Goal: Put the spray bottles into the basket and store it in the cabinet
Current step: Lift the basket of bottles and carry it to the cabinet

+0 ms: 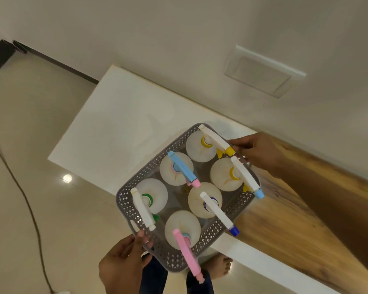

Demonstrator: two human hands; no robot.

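Basket (136,193): grey, perforated walls, held between both hands over the near edge of the white surface (115,124); whether it touches the surface I cannot tell.
Bottles: six white ones stand upright inside, in two rows, filling it.
Sprayers: white-yellow (216,140) nearest the right fingers; white with blue tip (245,177) just beside them; blue-pink (184,169) in the middle; white-blue (219,213) between the hands; white-green (142,209) and pink (186,253) nearest the left fingers.
Left hand (122,264): fingers clamped on the basket's near corner, thumb on the rim by a handle slot.
Right hand (257,152): fingers clamped on the far rim, arm reaching across the wooden panel (285,225).
Floor (30,145): glossy tiles, a dark cable (30,209) running along it, well away from the left fingers.
Foot (220,266): bare, below the basket.
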